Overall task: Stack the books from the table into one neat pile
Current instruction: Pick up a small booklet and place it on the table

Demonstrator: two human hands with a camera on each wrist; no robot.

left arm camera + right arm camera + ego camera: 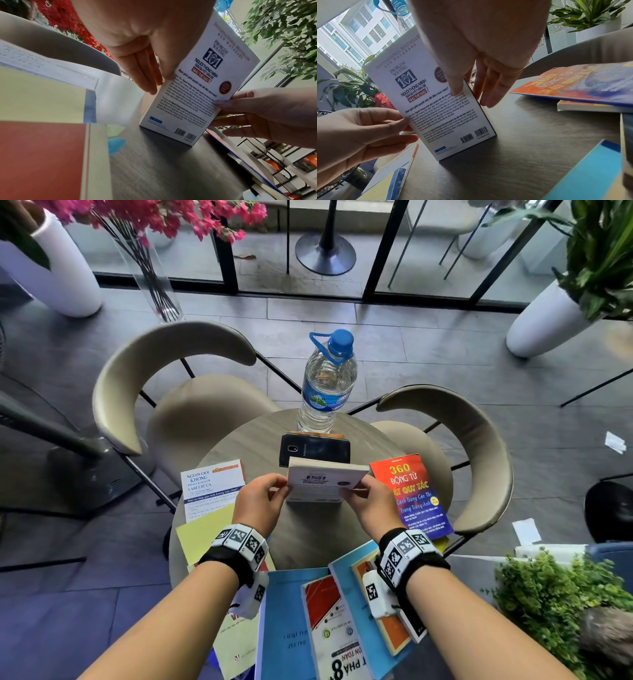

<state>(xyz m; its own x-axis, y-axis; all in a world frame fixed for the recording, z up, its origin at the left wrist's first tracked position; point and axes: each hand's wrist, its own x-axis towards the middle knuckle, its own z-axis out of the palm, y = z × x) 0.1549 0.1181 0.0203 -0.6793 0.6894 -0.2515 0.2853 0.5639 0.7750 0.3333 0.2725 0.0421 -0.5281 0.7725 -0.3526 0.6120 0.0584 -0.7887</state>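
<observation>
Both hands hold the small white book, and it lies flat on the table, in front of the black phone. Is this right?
Not quite. The white book does not lie flat: it stands on its lower edge on the table, as the right wrist view shows. The left hand and right hand do hold it, in front of the black phone.

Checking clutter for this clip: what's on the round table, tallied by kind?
Books: 10 that can be told apart, counting the white book pinched upright by the left hand and right hand; overlaps may hide more
Phone: 1
Water bottle: 1
Total: 12
</observation>
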